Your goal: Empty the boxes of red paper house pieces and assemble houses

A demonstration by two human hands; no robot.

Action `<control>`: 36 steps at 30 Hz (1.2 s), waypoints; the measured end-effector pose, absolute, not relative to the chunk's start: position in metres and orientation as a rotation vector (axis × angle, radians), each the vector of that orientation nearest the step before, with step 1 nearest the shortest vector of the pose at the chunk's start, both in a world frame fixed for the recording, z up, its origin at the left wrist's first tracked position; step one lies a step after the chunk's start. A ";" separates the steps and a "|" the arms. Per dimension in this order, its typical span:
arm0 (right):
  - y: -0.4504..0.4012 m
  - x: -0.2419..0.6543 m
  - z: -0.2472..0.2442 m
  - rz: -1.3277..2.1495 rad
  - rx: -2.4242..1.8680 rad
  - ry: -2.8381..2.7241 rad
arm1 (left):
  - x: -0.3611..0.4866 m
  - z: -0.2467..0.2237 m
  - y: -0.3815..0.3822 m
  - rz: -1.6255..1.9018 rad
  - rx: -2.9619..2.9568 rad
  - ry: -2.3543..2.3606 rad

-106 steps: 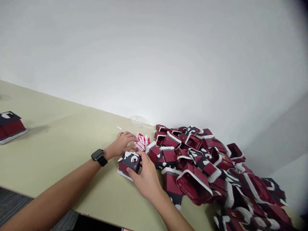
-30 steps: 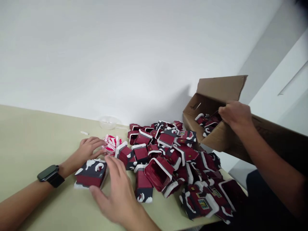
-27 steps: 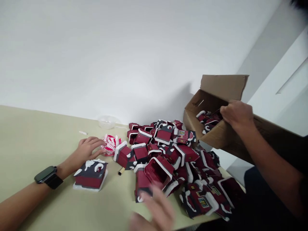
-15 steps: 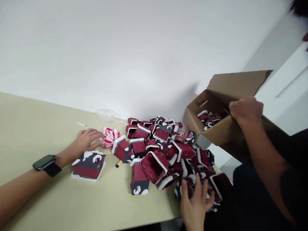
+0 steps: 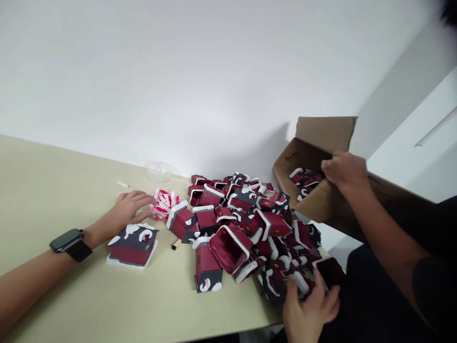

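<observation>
Right grip (image 5: pixel 310 309) spread over model houses (image 5: pixel 274 280) at the counter's (image 5: pixel 143 305) near edge, hold unclear; left grip (image 5: pixel 129 210) loose beside striped pieces (image 5: pixel 164 202).

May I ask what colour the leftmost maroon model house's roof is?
Dark grey roof with white patches; head view.

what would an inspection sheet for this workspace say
Surface: pale green table.
Things: pile of boxy dark red model houses, white edged; one grey roofed house standing apart; heap of red and white striped pieces.
Clutter: clear round dish, thin white scrap.
Hands: left hand, fingers parted, at the striped heap; right hand, fingers spread, at the pile's near edge; contact unclear for both.
Cables: nothing seen.
Surroundings: white wall; another person's hand on an open brown cardboard box holding more houses.
</observation>
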State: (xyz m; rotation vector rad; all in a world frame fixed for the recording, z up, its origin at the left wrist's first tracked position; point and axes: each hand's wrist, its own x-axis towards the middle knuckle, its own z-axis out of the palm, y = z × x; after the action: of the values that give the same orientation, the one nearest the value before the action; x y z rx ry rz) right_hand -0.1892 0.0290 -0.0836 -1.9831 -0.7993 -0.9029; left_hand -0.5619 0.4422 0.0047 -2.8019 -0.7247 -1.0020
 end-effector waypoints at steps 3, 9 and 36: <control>0.031 -0.179 -0.084 -0.975 -1.983 -0.519 | -0.565 0.016 0.432 -0.920 -2.894 -0.721; 0.031 -0.169 -0.086 -0.889 -2.015 -0.534 | -0.573 0.043 0.407 -1.095 -2.899 -0.804; 0.033 -0.173 -0.093 -0.665 -1.943 -0.517 | -0.429 0.017 0.219 -1.005 -3.036 -0.198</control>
State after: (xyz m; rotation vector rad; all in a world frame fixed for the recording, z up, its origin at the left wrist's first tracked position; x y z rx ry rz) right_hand -0.1727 0.0329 -0.0928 -1.9425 -0.5175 -0.6648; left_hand -0.4294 0.2189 0.0167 -3.0361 -0.1977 -1.0049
